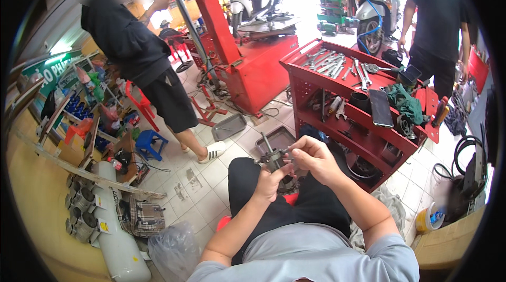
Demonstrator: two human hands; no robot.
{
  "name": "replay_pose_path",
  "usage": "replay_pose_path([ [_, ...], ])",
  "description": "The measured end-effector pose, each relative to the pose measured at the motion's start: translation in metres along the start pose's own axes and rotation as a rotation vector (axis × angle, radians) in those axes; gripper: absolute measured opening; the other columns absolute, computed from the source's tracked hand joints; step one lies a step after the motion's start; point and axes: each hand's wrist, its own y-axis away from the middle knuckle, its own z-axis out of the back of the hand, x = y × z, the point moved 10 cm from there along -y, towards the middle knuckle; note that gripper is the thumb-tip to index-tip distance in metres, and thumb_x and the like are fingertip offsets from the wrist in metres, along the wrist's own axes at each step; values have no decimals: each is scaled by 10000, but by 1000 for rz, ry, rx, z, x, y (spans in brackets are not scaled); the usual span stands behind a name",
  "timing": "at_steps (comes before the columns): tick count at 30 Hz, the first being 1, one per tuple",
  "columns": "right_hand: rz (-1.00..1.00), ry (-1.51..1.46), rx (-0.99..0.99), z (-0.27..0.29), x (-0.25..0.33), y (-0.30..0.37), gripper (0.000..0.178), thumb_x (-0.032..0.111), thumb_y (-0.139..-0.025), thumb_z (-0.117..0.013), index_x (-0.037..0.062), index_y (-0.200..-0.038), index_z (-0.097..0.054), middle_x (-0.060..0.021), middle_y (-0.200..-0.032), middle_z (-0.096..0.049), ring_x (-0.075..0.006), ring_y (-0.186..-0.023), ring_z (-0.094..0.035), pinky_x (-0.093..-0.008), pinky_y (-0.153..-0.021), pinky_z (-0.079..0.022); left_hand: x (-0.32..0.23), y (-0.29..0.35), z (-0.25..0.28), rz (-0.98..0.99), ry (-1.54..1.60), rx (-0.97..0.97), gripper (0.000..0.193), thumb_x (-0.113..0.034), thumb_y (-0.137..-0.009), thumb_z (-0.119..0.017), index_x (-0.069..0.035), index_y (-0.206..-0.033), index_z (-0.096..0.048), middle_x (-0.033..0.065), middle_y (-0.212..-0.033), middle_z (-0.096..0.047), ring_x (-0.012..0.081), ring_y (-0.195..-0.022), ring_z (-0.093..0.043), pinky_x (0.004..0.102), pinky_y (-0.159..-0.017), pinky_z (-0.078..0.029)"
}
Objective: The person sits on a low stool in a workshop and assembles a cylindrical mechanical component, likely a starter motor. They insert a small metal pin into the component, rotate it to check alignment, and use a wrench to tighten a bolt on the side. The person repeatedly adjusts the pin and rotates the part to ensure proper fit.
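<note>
My left hand is wrapped round the lower part of a dark grey metal machine part, whose exact kind I cannot tell. A slim metal shaft sticks up from it, tilted to the left. My right hand is beside it, with thumb and forefinger closed together at the part's upper right side. Whatever sits between those fingertips is too small to make out. Both hands are above my lap, and the part's lower end is mostly hidden by my left fingers.
At right stands a red tool cart carrying wrenches, a phone and a green cloth. Metal trays lie on the tiled floor. A person stands left, another right. A blue stool is further left.
</note>
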Motion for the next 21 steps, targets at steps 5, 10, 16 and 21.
replay_pose_path([
  [5, -32, 108, 27, 4, -21, -1, 128, 98, -897, -621, 5, -953, -554, -44, -867, -626, -74, -747, -594, -230, -652, -495, -3, 2, -4, 6, 13, 51, 237, -10, -835, -651, -23, -1067, -608, 41, -896, -641, 116, -727, -615, 285, -643, -549],
  [10, 112, 82, -23, 7, 1, 0, 120, 76, -896, -605, 0, -945, -526, -31, -780, -583, -70, -653, -568, -225, -570, -480, -8, 4, -9, -26, 7, 64, 226, 5, -832, -644, -9, -1053, -602, 49, -888, -631, 135, -746, -628, 293, -657, -552],
  [16, -5, 175, 63, 10, -7, -3, 135, 81, -894, -624, 14, -945, -518, -27, -870, -603, -66, -798, -571, -228, -704, -471, -5, 6, -7, -30, -26, 85, 233, 14, -828, -634, -13, -1055, -590, 52, -881, -624, 149, -756, -635, 301, -667, -552],
  [21, 19, 131, 54, 14, -6, -5, 153, 94, -890, -638, 19, -951, -519, -24, -862, -602, -65, -793, -569, -227, -707, -468, -5, 8, -9, -12, -27, 85, 226, 7, -827, -638, -17, -1047, -592, 54, -889, -627, 150, -740, -638, 299, -666, -551],
])
